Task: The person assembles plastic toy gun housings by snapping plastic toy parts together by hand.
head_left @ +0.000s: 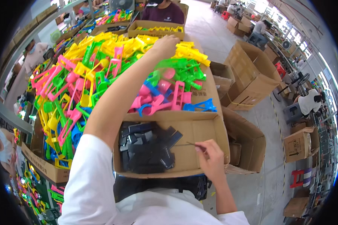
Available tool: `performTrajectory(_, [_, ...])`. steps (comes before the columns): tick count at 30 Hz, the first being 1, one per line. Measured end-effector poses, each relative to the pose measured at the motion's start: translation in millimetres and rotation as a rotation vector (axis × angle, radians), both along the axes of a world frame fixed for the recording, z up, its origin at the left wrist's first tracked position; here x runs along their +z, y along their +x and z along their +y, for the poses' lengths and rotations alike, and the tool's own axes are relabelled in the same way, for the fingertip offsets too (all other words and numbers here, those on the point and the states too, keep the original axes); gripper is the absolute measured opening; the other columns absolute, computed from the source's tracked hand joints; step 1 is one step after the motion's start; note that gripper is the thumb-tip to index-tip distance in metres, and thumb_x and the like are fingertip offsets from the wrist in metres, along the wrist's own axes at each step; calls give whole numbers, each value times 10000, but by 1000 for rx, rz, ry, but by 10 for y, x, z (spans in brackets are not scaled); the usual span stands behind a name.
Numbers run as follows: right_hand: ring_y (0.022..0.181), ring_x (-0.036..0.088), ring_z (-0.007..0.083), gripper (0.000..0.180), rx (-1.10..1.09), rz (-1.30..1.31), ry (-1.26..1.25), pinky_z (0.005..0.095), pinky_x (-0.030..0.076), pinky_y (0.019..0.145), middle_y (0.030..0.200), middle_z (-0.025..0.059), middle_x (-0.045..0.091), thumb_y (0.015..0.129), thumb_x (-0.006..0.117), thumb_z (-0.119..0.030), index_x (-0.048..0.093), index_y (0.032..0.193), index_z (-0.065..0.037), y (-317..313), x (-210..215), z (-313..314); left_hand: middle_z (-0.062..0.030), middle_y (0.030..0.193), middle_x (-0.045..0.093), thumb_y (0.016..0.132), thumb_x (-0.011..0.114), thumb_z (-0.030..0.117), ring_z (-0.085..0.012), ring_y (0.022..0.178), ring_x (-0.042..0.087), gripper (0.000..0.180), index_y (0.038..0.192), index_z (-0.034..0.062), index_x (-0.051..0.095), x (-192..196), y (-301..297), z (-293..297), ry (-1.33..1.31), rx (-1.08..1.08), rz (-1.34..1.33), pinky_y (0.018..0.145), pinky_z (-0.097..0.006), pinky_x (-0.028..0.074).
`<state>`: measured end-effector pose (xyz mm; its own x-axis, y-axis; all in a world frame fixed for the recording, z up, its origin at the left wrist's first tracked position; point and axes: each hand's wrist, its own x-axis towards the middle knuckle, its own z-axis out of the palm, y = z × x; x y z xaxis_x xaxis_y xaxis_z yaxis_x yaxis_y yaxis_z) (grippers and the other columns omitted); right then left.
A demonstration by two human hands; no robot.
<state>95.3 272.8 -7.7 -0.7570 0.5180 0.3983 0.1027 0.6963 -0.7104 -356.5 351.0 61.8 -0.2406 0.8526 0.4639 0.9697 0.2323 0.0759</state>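
- From where I stand, taking the clock from the worker's own view, the left hand [167, 43] is up at 12 o'clock, among the yellow plastic pieces [192, 53] at the far edge of the heap; I cannot tell whether its fingers have closed on one.
- The right hand [212, 159] is between 4 and 5 o'clock, thumb and forefinger pinched on a thin dark piece [200, 146] above the bare right part of a shallow cardboard box [199, 129]. The two hands are well apart.
- In that box, toward 7 o'clock, lies a loose pile of flat black pieces [148, 150], overlapping at all angles.
- Those black pieces look light, stiff and glossy, so I'd expect them to slide over one another; two fingertips on opposite edges should lift one cleanly.
- The yellow pieces look like light, rigid moulded plastic. I'd grip one by its narrow frame, since neighbours may snag.
- Pink, green and blue pieces [178, 96] fill the heap's near side toward 12 o'clock, just beyond the box, and a big open carton [248, 78] stands at 2 o'clock.
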Motion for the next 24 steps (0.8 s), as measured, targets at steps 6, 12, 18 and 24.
performTrajectory(6, [814, 706, 269, 126, 41, -7, -56, 351, 574, 733, 940, 129, 680, 904, 711, -19, 717, 1029, -6, 26, 10, -4, -141, 1356, 631, 909, 664, 159, -333, 1285, 586, 438, 1344, 118, 637, -263, -626, 418, -289, 175, -100, 1078, -456, 481])
performTrajectory(12, [809, 709, 256, 112, 40, -30, -61, 347, 575, 735, 925, 125, 680, 905, 713, -27, 722, 1014, 0, 47, 32, 7, -107, 1237, 699, 874, 697, 148, -299, 1239, 615, 370, 1241, 192, 709, -382, -446, 494, -321, 225, 60, 1032, -471, 503])
performTrajectory(18, [794, 695, 249, 116, 75, -51, -79, 333, 557, 701, 916, 126, 675, 883, 726, -22, 724, 996, 2, 31, 15, -18, -194, 1153, 691, 932, 546, 261, -400, 1103, 658, 316, 1055, 37, 732, -342, -615, 154, -117, 292, 143, 935, -554, 532])
performTrajectory(24, [776, 639, 152, 152, -75, -13, -178, 288, 519, 709, 914, 72, 685, 875, 748, -36, 705, 1007, 26, 37, -16, 42, -244, 1132, 725, 906, 520, 231, -420, 978, 712, 378, 1126, 11, 734, 329, -267, -342, -234, 158, 81, 895, -522, 564])
